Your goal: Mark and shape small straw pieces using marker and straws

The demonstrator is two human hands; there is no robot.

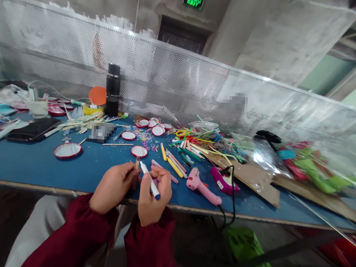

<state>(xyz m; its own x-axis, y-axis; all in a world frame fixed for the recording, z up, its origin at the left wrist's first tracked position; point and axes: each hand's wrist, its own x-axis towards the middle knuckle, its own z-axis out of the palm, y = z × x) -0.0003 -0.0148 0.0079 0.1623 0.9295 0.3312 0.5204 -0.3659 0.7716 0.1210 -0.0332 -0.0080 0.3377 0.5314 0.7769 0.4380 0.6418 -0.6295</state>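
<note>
My right hand (155, 193) is closed round a white marker pen (149, 180) with a blue end, which points down towards me. The pen's other end slants up to the left, close to a small wooden craft stick (137, 163). That stick stands up from the pinched fingers of my left hand (115, 186); its lower part is hidden. Both hands are side by side over the table's front edge. Just beyond them lies a round red-rimmed white lid (139, 151). Pink and yellow pens (174, 166) lie right of my right hand.
On the blue table (91, 174) are a pink glue gun (203, 187), a purple device (224, 181) with a black cable, and flat cardboard (251, 178). Behind stand a black bottle (112, 90) and a perforated metal screen (176, 75). A dark phone (34, 129) lies left.
</note>
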